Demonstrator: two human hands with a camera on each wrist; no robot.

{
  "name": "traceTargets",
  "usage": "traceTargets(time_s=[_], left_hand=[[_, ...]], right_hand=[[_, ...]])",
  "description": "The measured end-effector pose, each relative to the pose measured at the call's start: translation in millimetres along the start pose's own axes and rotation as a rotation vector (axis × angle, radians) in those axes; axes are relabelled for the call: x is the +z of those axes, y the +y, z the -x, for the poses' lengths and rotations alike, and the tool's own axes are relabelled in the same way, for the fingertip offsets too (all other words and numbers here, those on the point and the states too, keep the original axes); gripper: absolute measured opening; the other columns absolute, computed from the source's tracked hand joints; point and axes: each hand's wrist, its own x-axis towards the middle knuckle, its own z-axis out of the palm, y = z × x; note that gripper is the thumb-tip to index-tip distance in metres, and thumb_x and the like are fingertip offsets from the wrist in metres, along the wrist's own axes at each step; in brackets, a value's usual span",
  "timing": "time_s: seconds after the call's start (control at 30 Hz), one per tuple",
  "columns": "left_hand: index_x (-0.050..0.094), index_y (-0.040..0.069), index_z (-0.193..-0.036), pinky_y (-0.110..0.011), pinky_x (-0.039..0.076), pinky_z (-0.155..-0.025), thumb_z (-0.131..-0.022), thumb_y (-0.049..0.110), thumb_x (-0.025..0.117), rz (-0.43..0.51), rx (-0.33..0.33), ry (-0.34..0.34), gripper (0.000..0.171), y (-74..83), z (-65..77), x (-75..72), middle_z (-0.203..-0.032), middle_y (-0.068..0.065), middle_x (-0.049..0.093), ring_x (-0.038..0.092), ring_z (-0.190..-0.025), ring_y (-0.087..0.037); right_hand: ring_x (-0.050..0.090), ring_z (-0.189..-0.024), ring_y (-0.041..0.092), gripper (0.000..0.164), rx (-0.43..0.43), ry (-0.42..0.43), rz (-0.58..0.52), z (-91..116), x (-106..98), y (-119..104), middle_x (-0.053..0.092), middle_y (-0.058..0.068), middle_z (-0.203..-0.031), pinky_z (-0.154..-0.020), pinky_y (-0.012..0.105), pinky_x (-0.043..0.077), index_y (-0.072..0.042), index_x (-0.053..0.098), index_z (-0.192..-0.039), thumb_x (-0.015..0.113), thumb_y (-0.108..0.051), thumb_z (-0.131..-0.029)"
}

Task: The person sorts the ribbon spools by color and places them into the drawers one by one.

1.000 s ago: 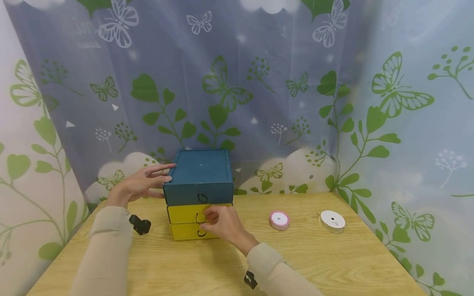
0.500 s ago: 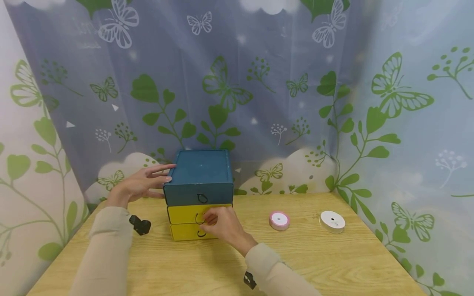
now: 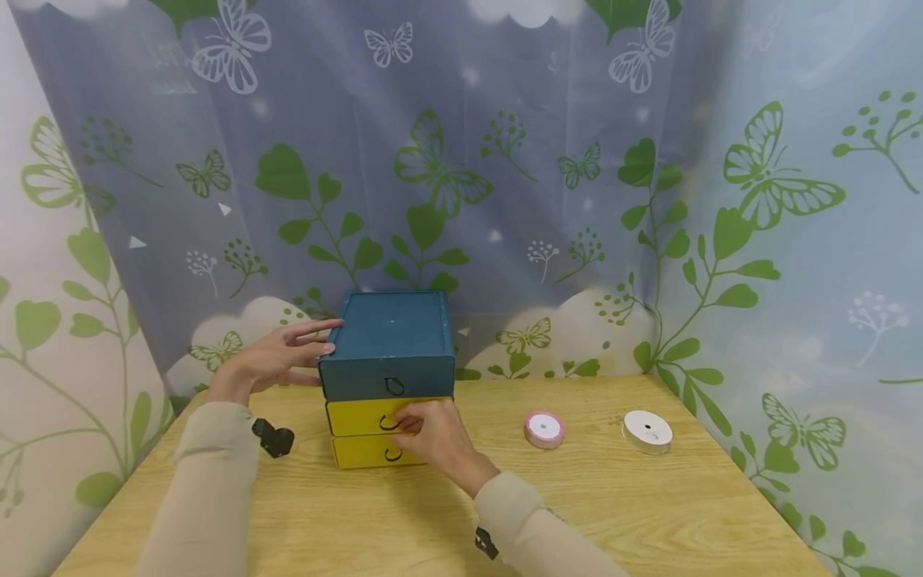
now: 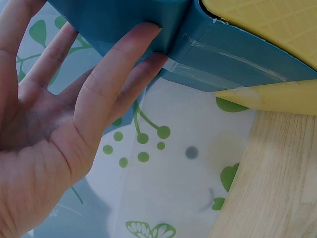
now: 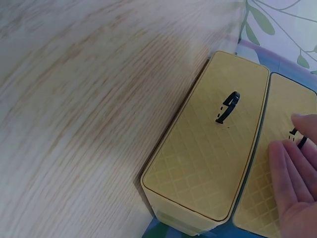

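A drawer box with a blue top [image 3: 392, 324] stands on the table. Its upper drawer front [image 3: 360, 381] is blue, the middle drawer [image 3: 349, 418] and bottom drawer [image 3: 353, 453] yellow, each with a small black loop handle. My left hand [image 3: 267, 365] rests spread fingertips on the box's left side; in the left wrist view, two fingers [image 4: 106, 74] touch the blue wall. My right hand [image 3: 440, 437] pinches the middle drawer's handle [image 5: 303, 142], thumb on one side and fingers on the other. The bottom drawer's handle [image 5: 229, 106] hangs free beside it.
A pink-rimmed ribbon spool [image 3: 544, 430] lies right of the box on the wooden table [image 3: 577, 513]. Farther right is a white spool [image 3: 646, 432]. Behind the table hangs a curtain [image 3: 548, 224] printed with leaves and butterflies.
My right hand has shifted very slightly right at the middle drawer's handle, and more of the black loop shows. The left hand, box and spools have stayed in place.
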Motion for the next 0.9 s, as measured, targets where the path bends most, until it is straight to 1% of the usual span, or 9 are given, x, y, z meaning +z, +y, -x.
traceTargets(time_s=[0.1,0.23,0.4,0.57,0.77,0.9], left_hand=[[0.024,0.023,-0.166,-0.059,0.051,-0.110,-0.105,0.031,0.063,0.002,-0.001,0.001,0.073,-1.0,-0.6,-0.1,-0.175,-0.018,0.003,0.015,-0.157,-0.051],[0.024,0.023,-0.166,-0.059,0.051,-0.109,-0.105,0.031,0.062,0.003,-0.002,0.002,0.073,-1.8,-1.1,-0.2,-0.174,-0.019,0.004,0.015,-0.157,-0.052],[0.023,0.023,-0.166,-0.059,0.051,-0.109,-0.105,0.031,0.063,0.002,-0.001,0.003,0.074,-1.2,-0.8,-0.3,-0.174,-0.019,0.005,0.016,-0.156,-0.053],[0.023,0.023,-0.166,-0.059,0.051,-0.110,-0.105,0.031,0.062,-0.002,-0.003,0.002,0.074,0.2,0.0,-0.7,-0.174,-0.020,0.005,0.017,-0.156,-0.053],[0.024,0.023,-0.166,-0.059,0.051,-0.110,-0.105,0.032,0.062,-0.007,0.000,0.006,0.073,0.7,0.2,-0.8,-0.174,-0.019,0.006,0.018,-0.155,-0.053],[0.023,0.023,-0.166,-0.059,0.051,-0.109,-0.105,0.032,0.062,-0.005,0.000,0.003,0.073,-0.2,0.0,-0.7,-0.174,-0.019,0.005,0.017,-0.156,-0.053]], right_hand=[[0.076,-0.076,0.009,0.019,0.010,0.030,0.009,0.2,1.9,-1.9,0.082,0.007,-0.095,-0.068,0.011,0.057,-0.008,0.083,-0.101,0.087,-0.016,-0.084],[0.072,-0.067,0.003,0.019,0.004,0.081,0.029,0.5,4.8,-4.2,0.081,0.005,-0.086,-0.062,0.009,0.054,-0.009,0.084,-0.093,0.089,-0.022,-0.082],[0.069,-0.062,0.001,0.018,-0.010,0.117,0.038,1.0,7.5,-6.1,0.080,0.005,-0.081,-0.059,0.008,0.052,-0.008,0.084,-0.089,0.090,-0.023,-0.081],[0.071,-0.063,0.003,0.014,-0.020,0.128,0.034,2.3,8.0,-5.7,0.080,0.006,-0.080,-0.060,0.007,0.052,-0.008,0.083,-0.088,0.088,-0.020,-0.083],[0.074,-0.066,0.010,0.011,-0.022,0.121,0.009,5.0,6.0,-4.7,0.080,0.008,-0.083,-0.061,0.009,0.054,-0.007,0.082,-0.088,0.086,-0.016,-0.084],[0.073,-0.066,0.008,0.010,-0.007,0.110,0.000,5.8,5.6,-3.5,0.081,0.007,-0.082,-0.061,0.009,0.054,-0.007,0.083,-0.088,0.086,-0.016,-0.085]])
